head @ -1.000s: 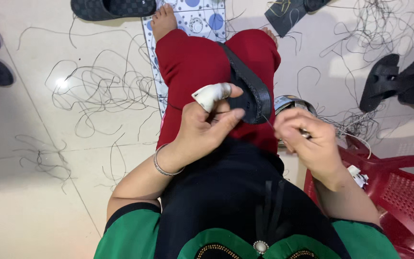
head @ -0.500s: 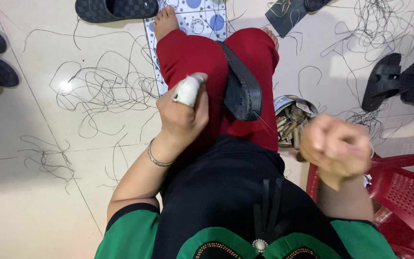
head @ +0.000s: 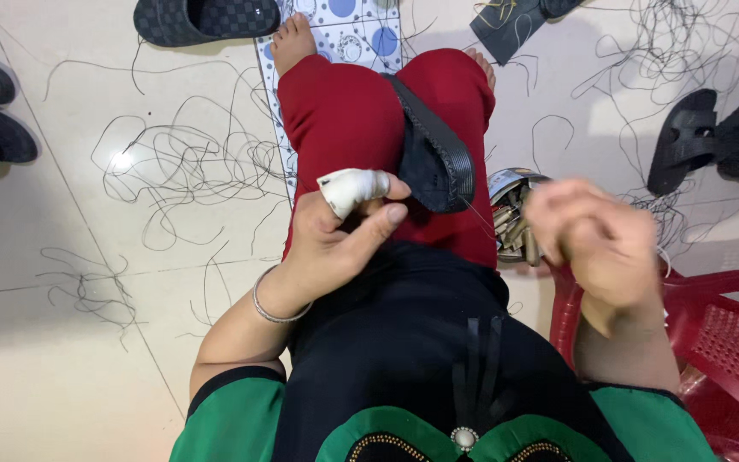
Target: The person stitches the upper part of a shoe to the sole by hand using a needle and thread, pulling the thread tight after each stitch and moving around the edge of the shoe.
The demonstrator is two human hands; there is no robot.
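— What has moved since half a second ago?
— The left hand has come back down onto the lap, and the right hand has opened out of its tight fist and swung left, toward the knees.

— What is the left hand doing now?
— It pinches the near end of the black sandal sole, which lies along the red trousers. Its forefinger wears a white tape wrap.

— And the right hand?
— Blurred. The fingers look loosely curled; whether they grip anything I cannot tell. It hangs over the tin of small metal pieces, near the red plastic chair.

— The rest?
— Black threads strewn on the floor to the left, and more sandals at the far side.
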